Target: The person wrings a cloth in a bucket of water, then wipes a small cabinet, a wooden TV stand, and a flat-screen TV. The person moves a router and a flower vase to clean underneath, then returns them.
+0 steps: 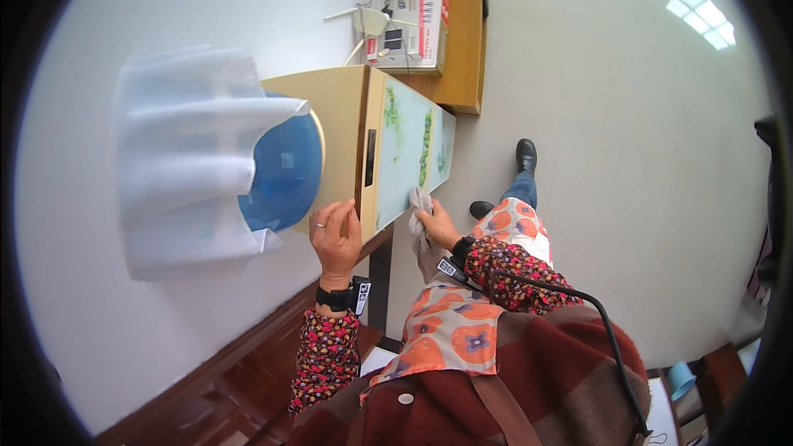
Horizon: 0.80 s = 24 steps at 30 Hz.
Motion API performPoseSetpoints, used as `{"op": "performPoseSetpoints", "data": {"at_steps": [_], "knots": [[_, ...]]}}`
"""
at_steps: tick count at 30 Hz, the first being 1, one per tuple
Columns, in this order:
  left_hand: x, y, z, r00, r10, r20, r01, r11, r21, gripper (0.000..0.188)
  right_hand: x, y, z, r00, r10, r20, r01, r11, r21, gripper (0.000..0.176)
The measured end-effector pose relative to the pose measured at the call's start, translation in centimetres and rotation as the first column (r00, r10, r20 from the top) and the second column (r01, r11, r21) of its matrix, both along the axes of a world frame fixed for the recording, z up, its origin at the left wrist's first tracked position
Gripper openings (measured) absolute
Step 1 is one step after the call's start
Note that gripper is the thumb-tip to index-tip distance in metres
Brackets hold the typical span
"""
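A grey cloth (421,229) hangs bunched in my right hand (441,225), beside the lower front of a water dispenser. The dispenser's front panel (399,142) is pale with green plant prints. Close to the dispenser's cream top (337,136) is my left hand (336,235), its fingers curled together with nothing visible in them. Whether it touches the top edge I cannot tell. On the dispenser sits a blue water bottle (285,167), partly hidden under a translucent white cover (186,167). A dark strip (370,158) runs along the upper front.
Past the dispenser stands a wooden cabinet (464,31) bearing boxes (403,18) and a white router (372,21) with antennas. Dark reddish-brown wooden furniture (235,384) lies at lower left. A light blue cup-shaped container (681,379) is at lower right, beyond the pale floor (607,186).
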<state>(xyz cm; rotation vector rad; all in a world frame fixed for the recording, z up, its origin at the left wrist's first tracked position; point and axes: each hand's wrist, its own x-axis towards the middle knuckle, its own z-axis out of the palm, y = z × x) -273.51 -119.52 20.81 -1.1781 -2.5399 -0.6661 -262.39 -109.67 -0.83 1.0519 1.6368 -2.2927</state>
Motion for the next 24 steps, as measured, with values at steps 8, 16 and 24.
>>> {"op": "performPoseSetpoints", "data": {"at_steps": [8,16,24], "knots": [[-0.2,0.7,-1.1,0.992,0.006,0.128,-0.008,1.000,0.017,0.027,-12.8,7.8,6.6,0.729,-0.284,-0.623,0.545,0.792,0.275,0.055],[-0.3,-0.2,-1.7,0.989,0.027,0.142,-0.020,0.998,-0.054,0.021,-13.0,5.1,-11.5,0.902,-0.414,0.120,0.390,0.902,0.183,0.069],[0.0,0.2,-1.6,0.980,0.076,0.184,-0.072,0.997,-0.031,0.026,-2.2,-2.9,-7.9,0.972,-0.182,0.151,0.207,0.963,-0.170,0.066]]}}
